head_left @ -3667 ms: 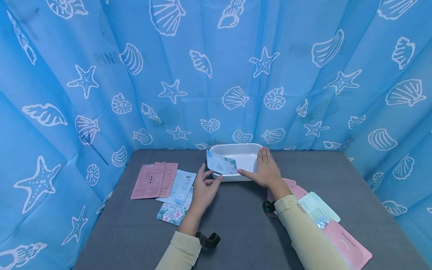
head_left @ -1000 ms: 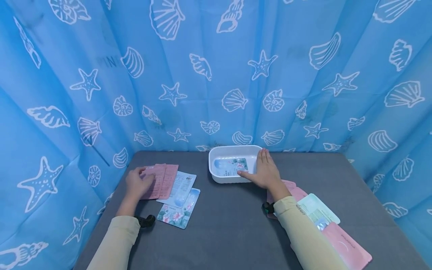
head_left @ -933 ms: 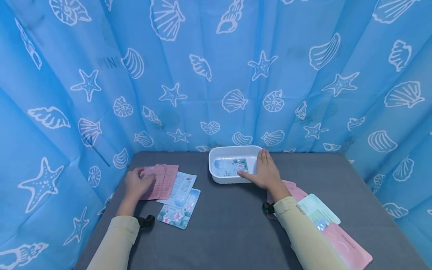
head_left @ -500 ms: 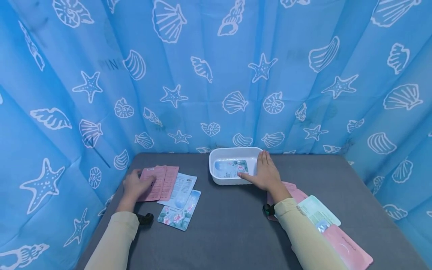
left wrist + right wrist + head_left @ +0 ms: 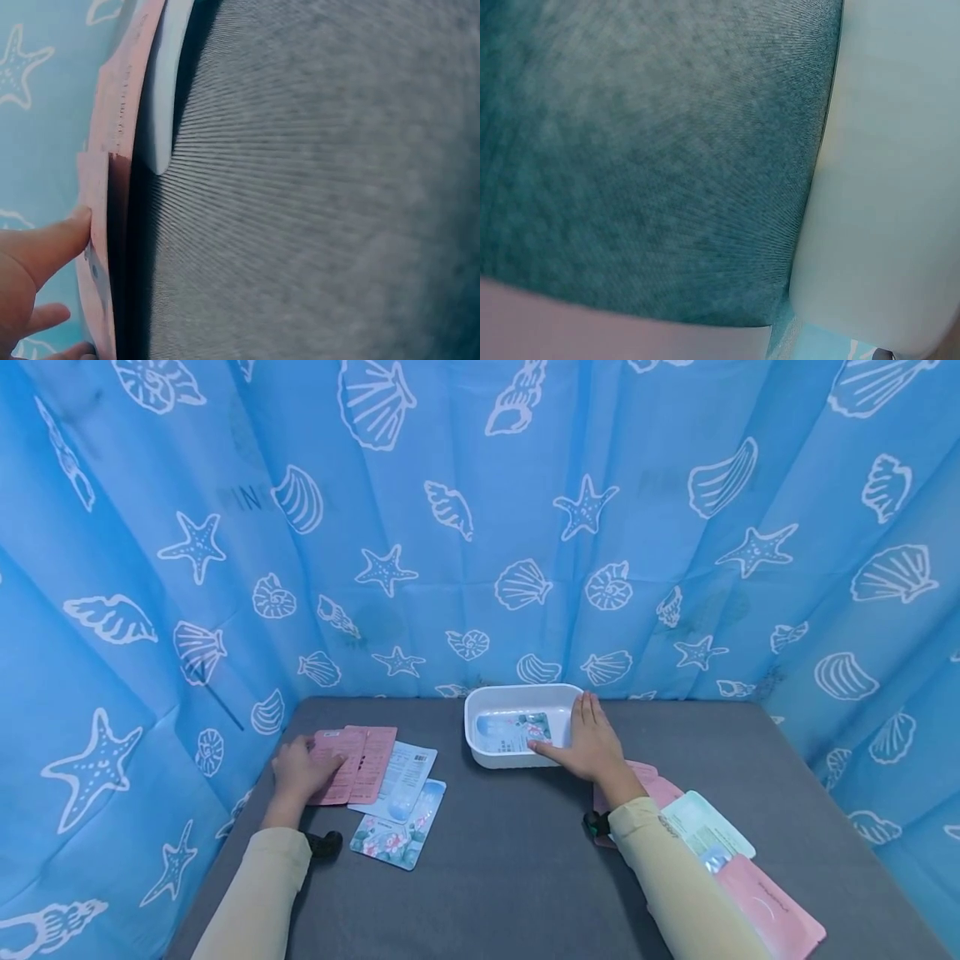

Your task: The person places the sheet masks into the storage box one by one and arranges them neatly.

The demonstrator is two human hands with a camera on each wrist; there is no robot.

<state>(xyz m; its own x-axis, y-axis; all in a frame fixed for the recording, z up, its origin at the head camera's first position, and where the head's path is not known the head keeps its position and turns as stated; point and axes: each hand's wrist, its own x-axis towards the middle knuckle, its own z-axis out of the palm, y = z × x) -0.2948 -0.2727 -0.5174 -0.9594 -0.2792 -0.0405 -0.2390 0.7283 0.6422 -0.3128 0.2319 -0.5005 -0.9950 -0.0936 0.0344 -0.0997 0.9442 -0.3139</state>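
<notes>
My left hand (image 5: 297, 772) is at the far left, pinching the outermost pink sheet mask packet (image 5: 334, 768) at its left edge. In the left wrist view, the thumb presses the top of this packet (image 5: 96, 195) and fingers reach beneath; it stands a little off the one below. A second pink packet (image 5: 372, 764), a pale blue one (image 5: 405, 777) and a floral one (image 5: 397, 839) fan out beside it. My right hand (image 5: 594, 743) rests with straight fingers along the right side of a white plastic box (image 5: 495, 761). One blue floral packet (image 5: 510, 732) lies flat inside the box.
Right of the box, partly under my right forearm, lie pink packets (image 5: 663, 787), a mint green packet (image 5: 708, 822) and another pink one (image 5: 772, 906). A blue shell-print curtain (image 5: 480, 568) hangs behind the grey table (image 5: 510, 877).
My left hand has let the blue floral packet down into the box and moved left to the pink packets, where it now grips the outermost one. The right hand has stayed at the box.
</notes>
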